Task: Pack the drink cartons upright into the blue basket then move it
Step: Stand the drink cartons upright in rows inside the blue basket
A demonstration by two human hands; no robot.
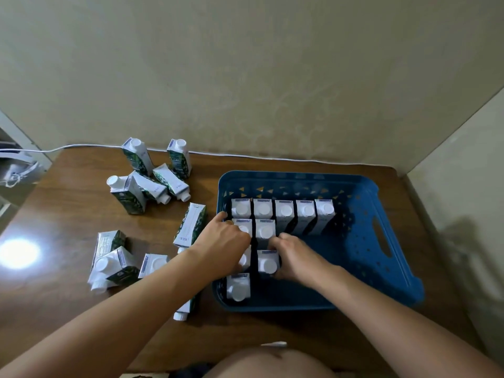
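Note:
The blue basket (381, 241) stands on the right half of the wooden table (68, 214). Several white-capped drink cartons (285, 214) stand upright in it: a row along the far wall and two short columns at its left side. My left hand (223, 241) reaches over the left rim and curls down round a carton (246, 259) in the left column, mostly hiding it. My right hand (294, 257) grips the right side of the neighbouring carton (268, 264) in the second column. A further carton (238, 286) stands at the near left corner.
Several loose cartons (152, 184) lie and stand at the back left of the table, more cartons (114, 263) at the front left. One carton (191, 225) leans beside the basket's left wall, another (185, 309) lies under my left forearm. A white cable (245, 155) runs along the wall.

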